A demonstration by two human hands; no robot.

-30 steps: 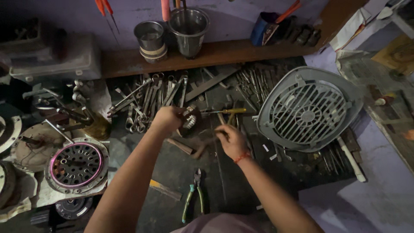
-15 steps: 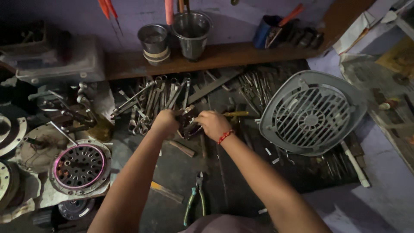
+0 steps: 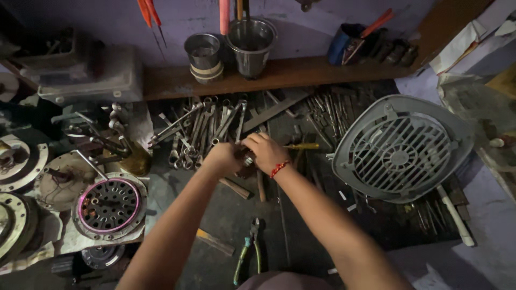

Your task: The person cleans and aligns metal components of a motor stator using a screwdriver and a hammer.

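One round motor stator with a pink ring [image 3: 109, 205] sits far left. Row of grey steel spanners [image 3: 199, 131], too many to count. My left hand [image 3: 223, 159] curls closed around one small dark metal part [image 3: 248, 159]; my right hand [image 3: 267, 152], red thread at the wrist, pinches the same part from above, fingers bent tight. One green-handled pliers [image 3: 248, 256] below. One yellow-handled screwdriver [image 3: 302, 146] just right. One grey round fan grille [image 3: 400, 149] far right. Two steel cups [image 3: 203, 51] on shelf.
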